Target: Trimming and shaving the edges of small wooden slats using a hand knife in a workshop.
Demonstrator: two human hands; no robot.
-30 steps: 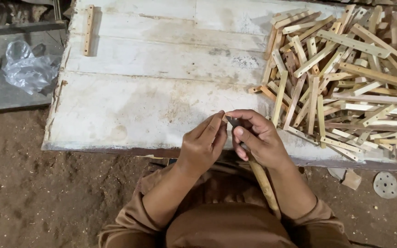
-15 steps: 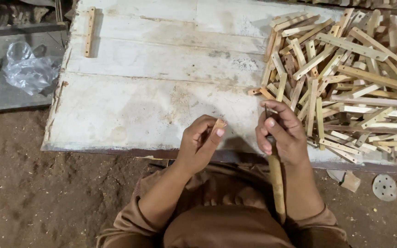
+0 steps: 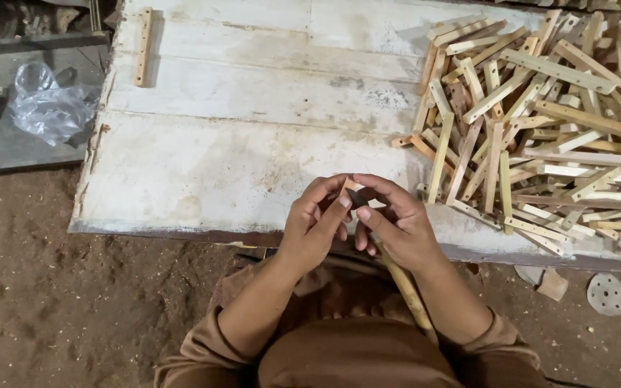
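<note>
A small wood piece (image 3: pixel 348 188) was pinched in the left hand (image 3: pixel 315 226) fingertips vs. a wooden-handled tool (image 3: pixel 404 287) gripped by the closed right hand (image 3: pixel 395 224) (stick pile (image 3: pixel 533 129) to its right), so a slip of the tip could've nicked fingers, being so close.

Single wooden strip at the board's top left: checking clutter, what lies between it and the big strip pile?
Head view: only bare white board between the single strip and the pile.
</note>
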